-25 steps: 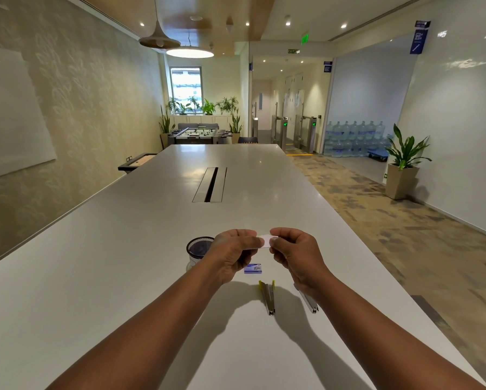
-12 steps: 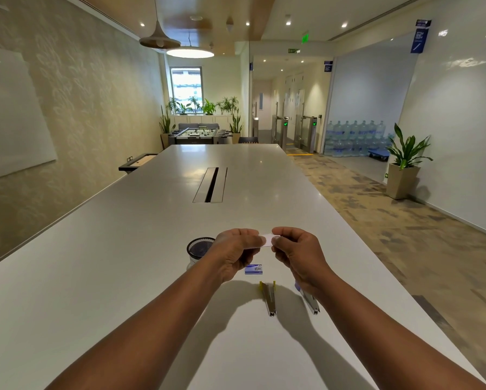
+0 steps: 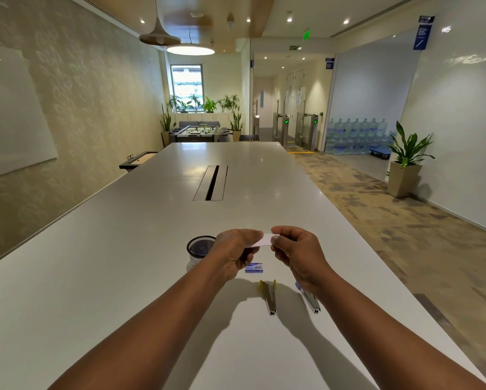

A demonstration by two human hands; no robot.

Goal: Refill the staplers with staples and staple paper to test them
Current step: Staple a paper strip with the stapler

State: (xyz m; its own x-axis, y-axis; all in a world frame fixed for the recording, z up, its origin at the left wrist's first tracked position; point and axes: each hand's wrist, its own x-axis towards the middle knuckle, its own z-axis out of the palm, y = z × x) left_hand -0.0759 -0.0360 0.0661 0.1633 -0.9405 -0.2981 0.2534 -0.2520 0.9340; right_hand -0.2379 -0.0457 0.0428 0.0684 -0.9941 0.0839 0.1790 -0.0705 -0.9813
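Two bare hands meet above a long white worktop (image 3: 123,263), pinching a small white slip of paper (image 3: 265,240) between them. The left hand (image 3: 236,253) has its grip closed on the slip's left end, thumb on top and fingers curled beneath; the right hand (image 3: 299,253) has its grip closed on the right end in the same pinch. The paper is held in the air, clear of the surface, roughly level and tilted slightly up toward the right.

Directly below the hands, a small blue-and-white box of staples (image 3: 254,268) lies flat on the worktop. Nearer the person, a slim chrome stapler with yellow ends (image 3: 269,296) lies lengthwise, pointing away from the camera. Just to its right and apart from it, a second chrome stapler with a blue end (image 3: 309,299) lies at a slight angle, its far end hidden under the right wrist. Whether either stapler is open or loaded cannot be told at this size.

To the left of the left hand stands a round black wire-mesh cup (image 3: 201,246), upright, with a pale rounded object partly hidden behind the wrist at its base. Farther along the worktop's middle runs a long dark cable slot with a metal frame (image 3: 211,182). Both forearms cast soft shadows across the surface toward the person.
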